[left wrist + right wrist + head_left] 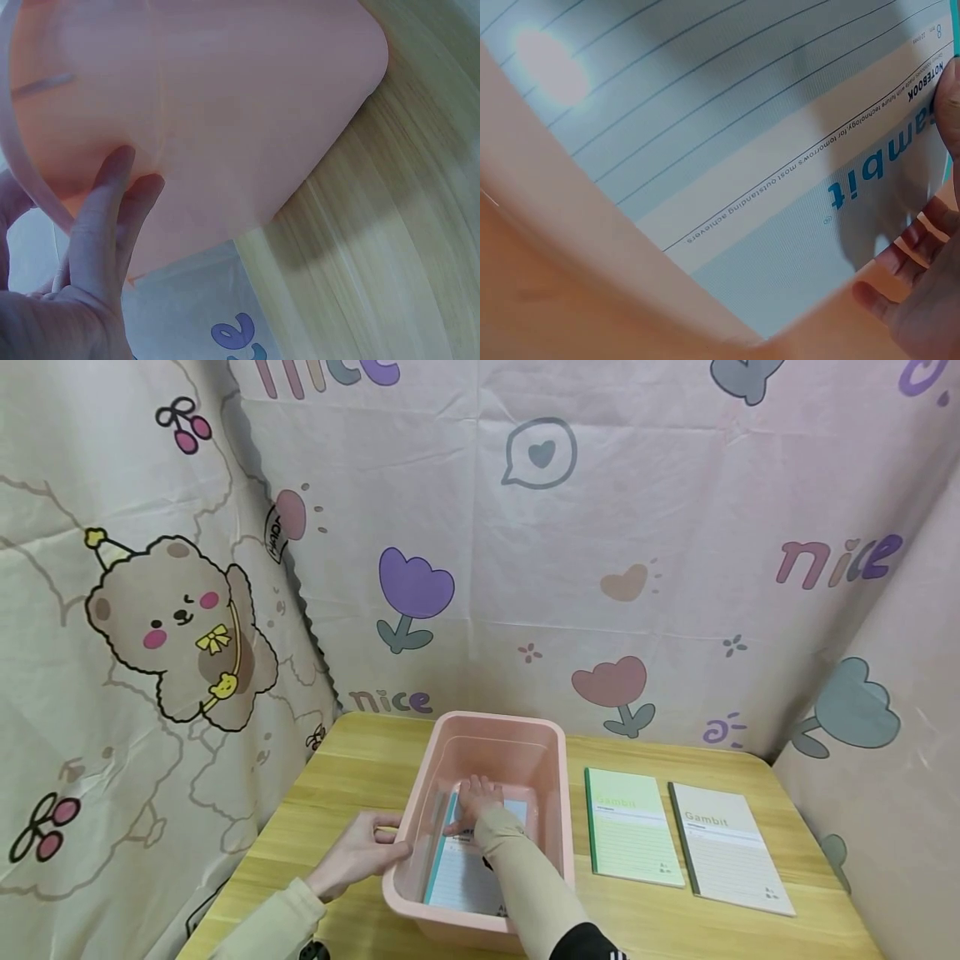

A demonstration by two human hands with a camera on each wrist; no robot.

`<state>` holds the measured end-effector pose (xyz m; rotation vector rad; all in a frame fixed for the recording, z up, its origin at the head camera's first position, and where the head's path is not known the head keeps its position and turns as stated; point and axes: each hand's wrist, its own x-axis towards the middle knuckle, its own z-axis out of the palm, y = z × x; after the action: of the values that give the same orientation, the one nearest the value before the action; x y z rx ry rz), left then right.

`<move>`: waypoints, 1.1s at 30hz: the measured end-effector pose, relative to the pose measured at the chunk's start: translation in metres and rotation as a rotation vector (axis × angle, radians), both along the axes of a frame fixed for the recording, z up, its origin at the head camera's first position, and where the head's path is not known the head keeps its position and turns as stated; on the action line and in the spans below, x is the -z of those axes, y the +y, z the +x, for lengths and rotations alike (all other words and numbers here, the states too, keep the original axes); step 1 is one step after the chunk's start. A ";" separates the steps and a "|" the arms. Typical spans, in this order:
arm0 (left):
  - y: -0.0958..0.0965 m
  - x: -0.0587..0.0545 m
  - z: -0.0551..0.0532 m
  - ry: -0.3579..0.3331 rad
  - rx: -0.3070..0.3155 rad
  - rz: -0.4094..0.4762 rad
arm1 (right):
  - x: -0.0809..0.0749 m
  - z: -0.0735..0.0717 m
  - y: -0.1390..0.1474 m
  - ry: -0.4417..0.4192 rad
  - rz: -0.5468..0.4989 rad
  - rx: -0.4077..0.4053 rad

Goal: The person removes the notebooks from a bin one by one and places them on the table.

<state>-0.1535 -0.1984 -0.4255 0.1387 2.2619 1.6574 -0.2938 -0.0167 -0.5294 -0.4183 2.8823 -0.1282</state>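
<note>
A pink plastic bin (495,747) stands on the table, with a blue-covered Gambit notebook (461,877) lying face up inside it. My left hand (363,853) grips the bin's left rim. In the left wrist view, the fingers (105,210) lie along the outer wall. Down in the bin, my right hand (480,806) is spread over the upper part of the notebook. The right wrist view has the thumb (949,112) at the spine side and the relaxed fingers at the cover's top edge. My right forearm hides part of the cover.
Right of the bin, a green notebook (633,827) and a grey-white notebook with a dark spine (727,847) lie side by side on the wooden table (360,760). Printed cloth (487,568) hangs behind the table and along both sides.
</note>
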 end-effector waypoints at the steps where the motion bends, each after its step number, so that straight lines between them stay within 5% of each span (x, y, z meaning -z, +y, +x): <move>1: 0.000 0.000 0.000 -0.001 0.001 0.002 | 0.001 -0.001 0.000 0.004 0.005 -0.003; 21: -0.002 -0.001 0.003 0.002 0.028 0.030 | 0.003 -0.002 -0.005 0.202 0.127 -0.056; 33: 0.000 -0.003 0.002 -0.006 -0.001 0.006 | 0.000 -0.003 -0.006 0.191 -0.037 -0.008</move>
<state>-0.1514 -0.1982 -0.4228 0.1338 2.2527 1.6636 -0.2965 -0.0230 -0.5290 -0.4728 3.0690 -0.1483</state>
